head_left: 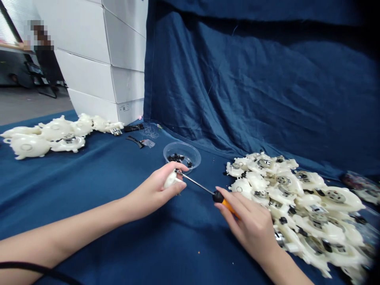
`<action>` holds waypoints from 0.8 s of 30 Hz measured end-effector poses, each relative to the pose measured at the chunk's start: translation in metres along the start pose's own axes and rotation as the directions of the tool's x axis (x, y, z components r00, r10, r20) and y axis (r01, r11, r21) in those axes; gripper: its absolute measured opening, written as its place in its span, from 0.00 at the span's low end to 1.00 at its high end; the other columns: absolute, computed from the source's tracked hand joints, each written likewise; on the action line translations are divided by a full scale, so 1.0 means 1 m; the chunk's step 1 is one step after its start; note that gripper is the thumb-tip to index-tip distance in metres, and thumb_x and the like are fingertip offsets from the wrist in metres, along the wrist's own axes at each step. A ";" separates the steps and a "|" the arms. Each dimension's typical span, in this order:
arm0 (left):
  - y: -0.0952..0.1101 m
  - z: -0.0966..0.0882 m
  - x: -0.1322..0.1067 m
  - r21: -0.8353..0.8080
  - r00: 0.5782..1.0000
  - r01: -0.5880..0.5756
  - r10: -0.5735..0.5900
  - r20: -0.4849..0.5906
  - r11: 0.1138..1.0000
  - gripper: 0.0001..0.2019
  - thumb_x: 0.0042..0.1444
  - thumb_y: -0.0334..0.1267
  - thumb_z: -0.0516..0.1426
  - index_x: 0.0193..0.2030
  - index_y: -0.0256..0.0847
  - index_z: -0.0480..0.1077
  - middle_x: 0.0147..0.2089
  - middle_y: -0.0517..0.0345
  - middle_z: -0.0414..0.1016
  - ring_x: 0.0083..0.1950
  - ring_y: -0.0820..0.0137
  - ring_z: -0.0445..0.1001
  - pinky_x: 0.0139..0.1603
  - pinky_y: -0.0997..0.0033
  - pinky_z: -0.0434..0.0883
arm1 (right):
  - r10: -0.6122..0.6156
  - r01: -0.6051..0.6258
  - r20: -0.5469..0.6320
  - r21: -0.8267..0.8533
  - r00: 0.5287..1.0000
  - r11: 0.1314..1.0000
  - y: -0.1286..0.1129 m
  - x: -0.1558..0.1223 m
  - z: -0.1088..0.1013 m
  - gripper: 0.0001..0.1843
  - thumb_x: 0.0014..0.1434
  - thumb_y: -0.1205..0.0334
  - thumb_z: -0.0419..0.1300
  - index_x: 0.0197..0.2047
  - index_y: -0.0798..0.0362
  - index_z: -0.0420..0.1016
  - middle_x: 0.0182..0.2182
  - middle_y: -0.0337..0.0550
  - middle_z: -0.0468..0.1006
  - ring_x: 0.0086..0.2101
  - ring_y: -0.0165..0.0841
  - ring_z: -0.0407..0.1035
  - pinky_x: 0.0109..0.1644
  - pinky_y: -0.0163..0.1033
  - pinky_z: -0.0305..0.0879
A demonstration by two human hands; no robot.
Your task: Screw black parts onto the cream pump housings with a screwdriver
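My left hand [158, 188] is closed around a small white plastic part [170, 180], held just above the blue cloth. My right hand [251, 225] grips an orange-and-black handled screwdriver [221, 198]. Its metal shaft [194, 183] runs up and left, and the tip meets the white part in my left hand. A small clear plastic bowl [194, 152] with black screws or bits in it stands just behind my left hand.
A large heap of white plastic housings with motors [299, 198] lies to the right of my right hand. Another group of white housings [50, 136] lies at the far left. Stacked white boxes [109, 59] stand behind. Blue cloth [103, 186] covers the table and back wall.
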State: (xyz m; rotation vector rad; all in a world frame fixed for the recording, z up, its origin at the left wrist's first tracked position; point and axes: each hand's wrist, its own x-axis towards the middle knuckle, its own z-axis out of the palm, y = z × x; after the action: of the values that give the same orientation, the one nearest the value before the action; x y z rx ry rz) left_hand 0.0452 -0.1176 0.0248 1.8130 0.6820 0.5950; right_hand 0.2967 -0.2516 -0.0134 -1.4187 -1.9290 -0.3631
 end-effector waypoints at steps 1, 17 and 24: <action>-0.001 -0.001 0.000 0.054 0.999 -0.030 0.031 -0.017 0.998 0.22 0.65 0.53 0.56 0.61 0.45 0.65 0.46 0.57 0.72 0.37 0.72 0.68 0.41 0.71 0.67 | 0.034 -0.035 0.035 0.045 0.999 0.998 -0.001 0.001 -0.001 0.20 0.68 0.64 0.62 0.62 0.53 0.77 0.39 0.48 0.83 0.33 0.35 0.78 0.37 0.38 0.72; 0.003 -0.004 0.001 0.047 1.000 -0.003 0.002 0.009 0.999 0.23 0.64 0.52 0.58 0.61 0.45 0.67 0.46 0.58 0.73 0.39 0.71 0.70 0.42 0.72 0.68 | 0.097 -0.099 0.020 0.150 0.995 0.984 0.004 0.006 -0.008 0.16 0.66 0.63 0.64 0.57 0.48 0.80 0.43 0.47 0.84 0.41 0.38 0.79 0.47 0.41 0.74; 0.003 -0.008 -0.002 0.209 0.981 -0.176 0.188 -0.040 0.962 0.21 0.66 0.51 0.57 0.61 0.46 0.67 0.50 0.56 0.73 0.42 0.70 0.70 0.45 0.71 0.67 | 0.350 -0.781 0.704 0.496 0.618 0.380 -0.013 0.015 -0.005 0.26 0.71 0.41 0.54 0.45 0.55 0.81 0.23 0.38 0.72 0.15 0.22 0.55 0.18 0.31 0.47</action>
State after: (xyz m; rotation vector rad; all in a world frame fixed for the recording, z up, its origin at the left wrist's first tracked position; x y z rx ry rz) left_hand 0.0395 -0.1146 0.0301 2.0733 0.6387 0.7250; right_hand 0.2847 -0.2486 0.0030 -1.4980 -1.3893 1.2064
